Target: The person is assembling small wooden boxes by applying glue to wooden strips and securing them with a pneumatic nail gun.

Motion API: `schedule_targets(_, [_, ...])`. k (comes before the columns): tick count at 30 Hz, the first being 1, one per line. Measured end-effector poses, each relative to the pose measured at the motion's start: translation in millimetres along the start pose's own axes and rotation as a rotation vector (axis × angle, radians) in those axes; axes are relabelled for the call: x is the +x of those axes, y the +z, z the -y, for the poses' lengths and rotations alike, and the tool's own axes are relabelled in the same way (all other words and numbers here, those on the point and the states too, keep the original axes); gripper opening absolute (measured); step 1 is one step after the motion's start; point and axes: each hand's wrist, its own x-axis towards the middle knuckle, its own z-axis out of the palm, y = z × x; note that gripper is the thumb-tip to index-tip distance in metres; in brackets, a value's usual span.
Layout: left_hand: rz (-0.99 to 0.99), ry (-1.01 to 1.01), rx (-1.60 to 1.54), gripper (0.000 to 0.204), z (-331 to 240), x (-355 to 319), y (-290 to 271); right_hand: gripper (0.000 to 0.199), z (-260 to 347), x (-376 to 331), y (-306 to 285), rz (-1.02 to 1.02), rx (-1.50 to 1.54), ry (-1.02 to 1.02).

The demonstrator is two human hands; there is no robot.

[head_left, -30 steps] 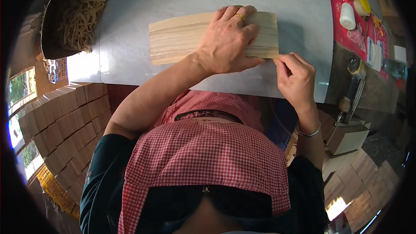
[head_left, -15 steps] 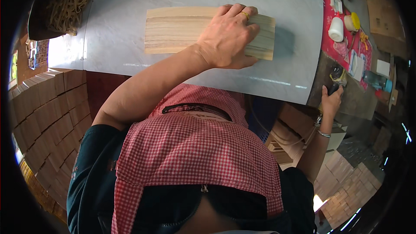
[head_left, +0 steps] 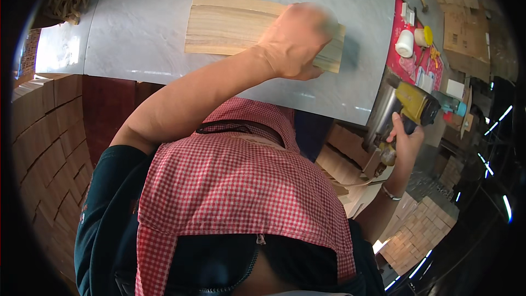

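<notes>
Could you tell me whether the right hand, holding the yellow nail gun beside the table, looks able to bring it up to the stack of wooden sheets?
Probably yes: the right hand grips the nail gun just off the table edge, nothing between it and the stack; only the left hand covers the near end.

Bare grey tabletop open left of the wooden strips; clutter on red mat crowding the right edge

Left hand presses the wooden slats; right hand grips what looks like a nail gun.
</notes>
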Motion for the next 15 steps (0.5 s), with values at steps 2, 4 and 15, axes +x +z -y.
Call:
schedule_targets(2, [0.027, -0.014, -0.006, 0.05, 0.7, 0.3, -2.9, 0.024, 21.0, -34.4, 6.8, 0.14, 0.055, -0.121])
schedule_targets(4, [0.026, -0.015, -0.011, 0.05, 1.5, -0.2, -2.1, 0.024, 37.4, -54.6, 17.0, 0.167, 0.061, -0.144])
schedule_targets(15, [-0.023, 0.011, -0.008, 0.048, 1.6, 1.8, 4.6, 0.016, 67.1, -75.6, 37.7, 0.297, 0.07, -0.186])
